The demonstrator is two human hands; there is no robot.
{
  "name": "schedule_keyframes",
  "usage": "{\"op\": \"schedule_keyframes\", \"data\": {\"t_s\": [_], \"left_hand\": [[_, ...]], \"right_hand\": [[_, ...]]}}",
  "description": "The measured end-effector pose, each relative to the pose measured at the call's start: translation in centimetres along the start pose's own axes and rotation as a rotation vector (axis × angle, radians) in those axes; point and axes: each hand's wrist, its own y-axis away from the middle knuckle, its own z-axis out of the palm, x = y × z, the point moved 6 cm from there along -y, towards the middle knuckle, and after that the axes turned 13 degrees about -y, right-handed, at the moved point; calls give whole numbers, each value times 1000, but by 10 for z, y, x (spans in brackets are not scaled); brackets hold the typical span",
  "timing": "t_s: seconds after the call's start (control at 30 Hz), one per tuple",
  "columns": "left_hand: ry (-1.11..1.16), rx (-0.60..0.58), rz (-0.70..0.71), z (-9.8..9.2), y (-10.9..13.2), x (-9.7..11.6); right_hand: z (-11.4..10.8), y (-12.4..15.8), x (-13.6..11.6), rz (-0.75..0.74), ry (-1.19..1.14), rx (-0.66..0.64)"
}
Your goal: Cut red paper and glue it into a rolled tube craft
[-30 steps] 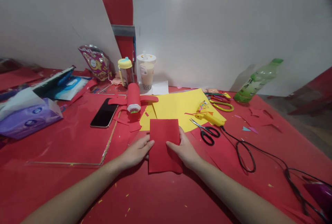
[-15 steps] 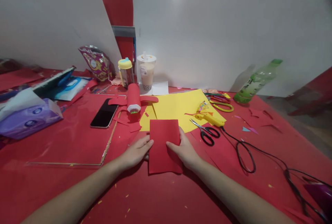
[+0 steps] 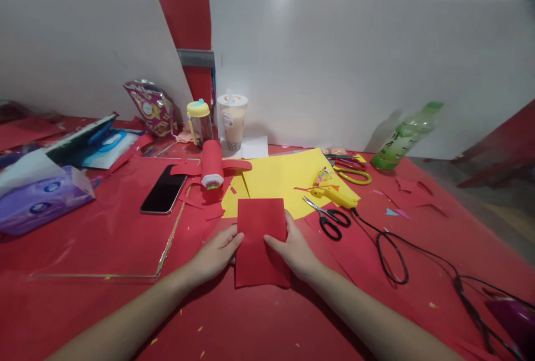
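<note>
A rectangular piece of red paper is held up in front of me between both hands. My left hand pinches its left edge, thumb in front and fingers behind. At the right side, my right hand grips it with the thumb lying across the front face; its other fingers are hidden behind. Just beyond the paper lies a yellow sheet. A red paper-wrapped cylinder with wing-like side strips rests left of the sheet. Black-handled scissors and a yellow glue gun lie to the right.
Left are a black phone and a purple tissue pack. A milk tea cup and a yellow-lidded bottle stand at the back. A green bottle leans against the white board. A black cord runs along the right.
The whole view has shifted slightly, so things sit a little lower and further left. Both hands keep the same hold on the red paper.
</note>
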Motion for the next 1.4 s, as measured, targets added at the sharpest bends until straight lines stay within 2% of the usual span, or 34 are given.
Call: {"op": "schedule_keyframes", "data": {"t_s": [0.1, 0.27, 0.53, 0.73, 0.93, 1.13, 1.27, 1.4], "left_hand": [[-82, 64, 18, -7, 0, 1], [-85, 70, 45, -15, -2, 7], [-84, 87, 52, -28, -8, 5], [-103, 24, 91, -23, -8, 9], [-44, 11, 34, -21, -8, 2], [-68, -30, 61, -19, -7, 8], [-116, -39, 76, -22, -6, 8], [-92, -45, 41, -23, -5, 4]], "right_hand": [[2, -1, 1, 18, -71, -26], [0, -6, 0, 51, -180, -8], [-20, -15, -2, 20, -46, 117], [-19, -16, 0, 74, 111, 67], [-24, -16, -6, -32, 161, 111], [-14, -16, -6, 61, 26, 19], [-17, -18, -5, 55, 42, 62], [-24, -19, -5, -23, 109, 98]]}}
